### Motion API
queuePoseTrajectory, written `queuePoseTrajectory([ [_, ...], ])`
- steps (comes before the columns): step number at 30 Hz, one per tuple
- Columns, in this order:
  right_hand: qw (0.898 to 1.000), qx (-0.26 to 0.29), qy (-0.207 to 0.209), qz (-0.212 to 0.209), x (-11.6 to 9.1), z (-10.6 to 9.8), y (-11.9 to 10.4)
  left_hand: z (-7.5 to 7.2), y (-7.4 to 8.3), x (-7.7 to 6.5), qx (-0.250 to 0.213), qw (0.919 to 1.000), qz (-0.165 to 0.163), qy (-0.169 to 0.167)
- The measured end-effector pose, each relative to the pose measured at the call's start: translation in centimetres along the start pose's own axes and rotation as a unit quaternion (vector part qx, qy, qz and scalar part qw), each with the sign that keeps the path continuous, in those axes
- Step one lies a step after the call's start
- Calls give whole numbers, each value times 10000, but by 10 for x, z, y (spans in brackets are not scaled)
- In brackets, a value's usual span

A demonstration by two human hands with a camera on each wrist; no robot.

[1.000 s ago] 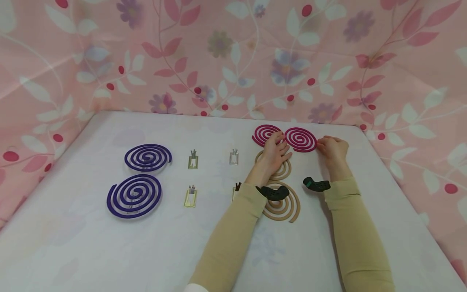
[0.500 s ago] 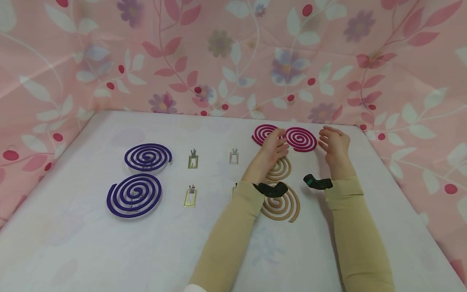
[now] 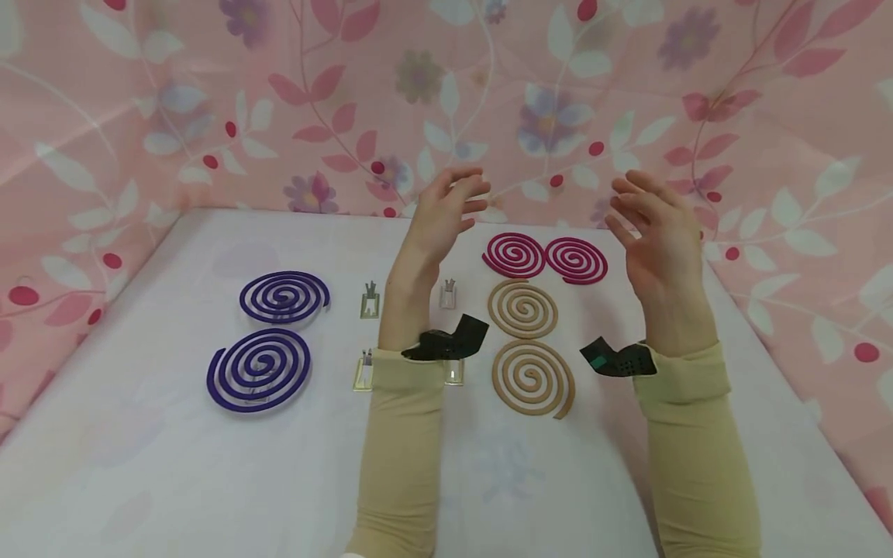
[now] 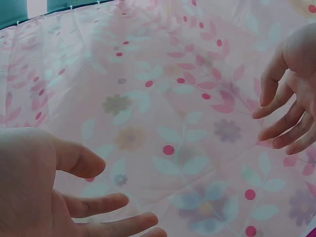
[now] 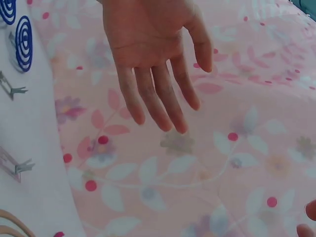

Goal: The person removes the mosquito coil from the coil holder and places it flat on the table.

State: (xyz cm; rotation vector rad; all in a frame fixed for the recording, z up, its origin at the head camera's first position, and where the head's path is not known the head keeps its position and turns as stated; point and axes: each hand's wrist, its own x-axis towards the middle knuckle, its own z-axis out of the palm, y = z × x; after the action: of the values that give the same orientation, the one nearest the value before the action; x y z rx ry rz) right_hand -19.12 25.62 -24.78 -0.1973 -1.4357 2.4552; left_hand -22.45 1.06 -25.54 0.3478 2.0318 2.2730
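Observation:
My left hand (image 3: 438,221) is raised above the far part of the table, relaxed and holding nothing. Across from it, my right hand (image 3: 661,236) is also lifted, palm inward, fingers loosely bent around nothing. On the table between and below them lie two magenta mosquito coils (image 3: 515,255), side by side and touching. Two tan mosquito coils (image 3: 523,308) form a column just in front of these. The left wrist view has both hands facing each other, apart. In the right wrist view the left palm (image 5: 148,44) shows, with right fingertips (image 5: 311,210) at the edge.
Two dark blue mosquito coils (image 3: 284,297) lie on the left of the white-covered table (image 3: 174,480). Several small metal coil stands (image 3: 370,304) are set out in the middle, partly behind the left forearm. A pink floral cloth (image 3: 418,93) hangs behind.
Both hands have risen from the magenta coils and parted, the left one shifting leftward. The right fingers, first at the right magenta coil's edge, have come away. The coils stay in place.

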Motion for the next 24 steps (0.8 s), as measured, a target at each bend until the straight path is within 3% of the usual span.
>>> queuePoseTrajectory([
  [4,9999,-22,-125,-9,-7,7,-1,-5,3,-3,98,9999,33,21],
  [11,9992,42,-399,-92,-21,18,-2,-9,15,-13,887,9954,264,233],
  [14,9980,81,-610,-145,-28,24,-3,-11,24,-21,1053,9935,405,168],
  [20,9940,-25,-1056,-287,-46,33,3,-17,38,-32,828,9928,684,-533],
  [24,9915,-58,-1269,-275,-55,37,7,-33,39,-35,1107,9879,564,-928],
])
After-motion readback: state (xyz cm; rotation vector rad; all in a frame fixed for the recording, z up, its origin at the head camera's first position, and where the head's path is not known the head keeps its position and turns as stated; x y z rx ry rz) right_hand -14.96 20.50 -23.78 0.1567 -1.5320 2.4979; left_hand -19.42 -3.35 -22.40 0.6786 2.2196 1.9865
